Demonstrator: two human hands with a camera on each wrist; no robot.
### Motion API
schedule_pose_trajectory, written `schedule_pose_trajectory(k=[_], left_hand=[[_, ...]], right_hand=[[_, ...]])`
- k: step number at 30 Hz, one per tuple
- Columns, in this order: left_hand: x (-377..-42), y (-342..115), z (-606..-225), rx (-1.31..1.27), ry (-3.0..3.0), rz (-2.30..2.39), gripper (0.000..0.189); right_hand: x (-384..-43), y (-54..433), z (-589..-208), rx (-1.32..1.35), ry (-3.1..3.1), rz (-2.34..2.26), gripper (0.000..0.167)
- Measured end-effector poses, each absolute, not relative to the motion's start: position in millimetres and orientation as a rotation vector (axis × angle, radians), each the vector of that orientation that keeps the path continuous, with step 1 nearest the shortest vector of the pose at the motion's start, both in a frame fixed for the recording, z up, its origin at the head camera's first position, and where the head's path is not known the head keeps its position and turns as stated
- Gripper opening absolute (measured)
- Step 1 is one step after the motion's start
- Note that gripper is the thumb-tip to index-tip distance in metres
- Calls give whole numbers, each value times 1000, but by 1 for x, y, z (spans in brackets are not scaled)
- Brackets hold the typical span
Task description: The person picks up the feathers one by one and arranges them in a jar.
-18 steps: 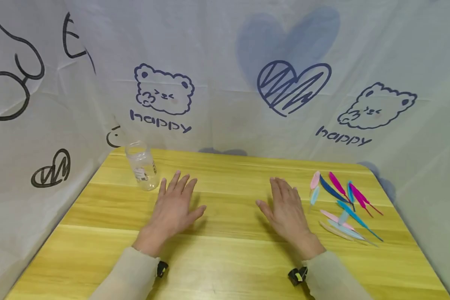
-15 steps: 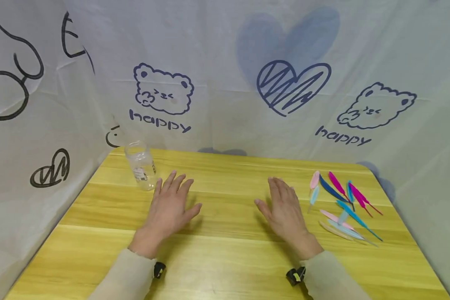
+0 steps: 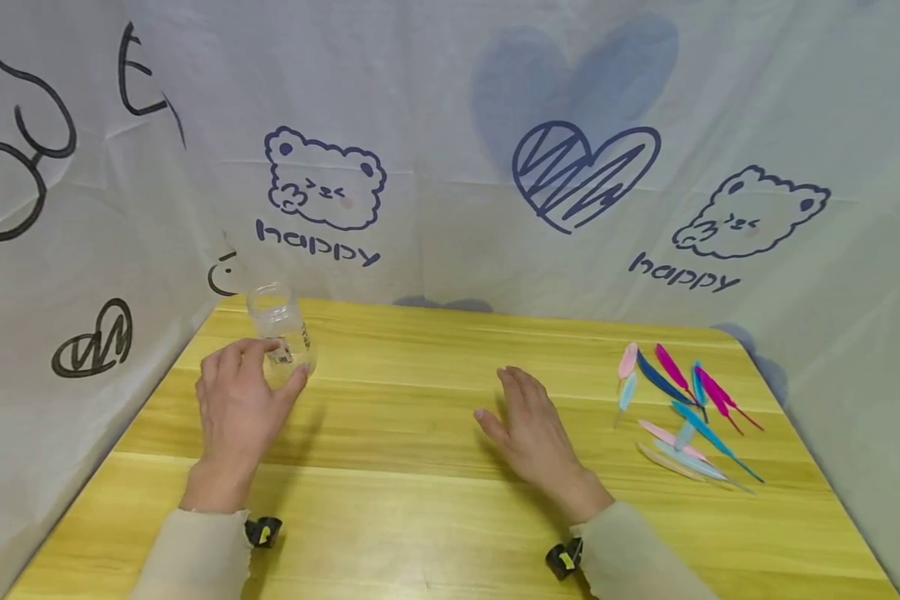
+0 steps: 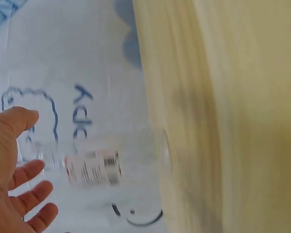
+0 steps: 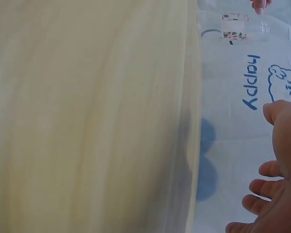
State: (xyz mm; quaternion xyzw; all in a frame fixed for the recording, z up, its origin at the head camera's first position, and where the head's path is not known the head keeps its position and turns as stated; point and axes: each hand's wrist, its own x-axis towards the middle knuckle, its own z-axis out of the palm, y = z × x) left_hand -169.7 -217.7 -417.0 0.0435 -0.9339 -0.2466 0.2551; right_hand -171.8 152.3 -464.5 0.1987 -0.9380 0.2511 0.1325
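A clear plastic jar (image 3: 291, 329) with a printed label (image 4: 93, 168) stands upright, without a lid, at the back left of the table. In front of it, my left hand (image 3: 238, 404) has thumb and fingers parted, overlapping the jar's lower part in the head view. The left wrist view shows a gap between thumb (image 4: 24, 119) and fingers, with the jar just beyond them. My right hand (image 3: 534, 437) holds nothing, fingers extended and thumb apart, over the middle-right of the table. To its right lie several feathers, among them a magenta feather (image 3: 672, 365) and a dark blue feather (image 3: 658, 377).
Nearer the front of the feather group are a bright blue feather (image 3: 708, 432) and a pale blue feather (image 3: 686, 460). White cloth (image 3: 450, 225) printed with bears and hearts hangs behind and beside the wooden table (image 3: 420, 517).
My left hand has moved left to the front of the jar, its fingers bending. My right hand has shifted slightly left. Jar and feathers have stayed put.
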Motion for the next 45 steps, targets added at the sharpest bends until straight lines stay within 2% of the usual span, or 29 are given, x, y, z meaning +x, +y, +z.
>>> schedule_pose_trajectory(k=[4, 8, 14, 22, 33, 45], left_hand=[[-181, -237, -412, 217, -2552, -702, 76], [-197, -250, -408, 211, -2579, -707, 96], [-220, -258, -400, 194, -2653, -757, 108], [-239, -254, -398, 216, -2728, -838, 105], [-233, -245, -401, 187, -2695, -842, 89], [-220, -177, -406, -82, -2663, -828, 79]], right_hand=[[-170, 146, -465, 597, -2784, 727, 71], [-170, 143, -465, 621, -2805, 714, 73], [-170, 139, -465, 658, -2805, 706, 74], [-170, 142, -467, 640, -2832, 687, 75], [-166, 140, -469, 617, -2911, 781, 73], [-163, 148, -469, 540, -2952, 797, 74]])
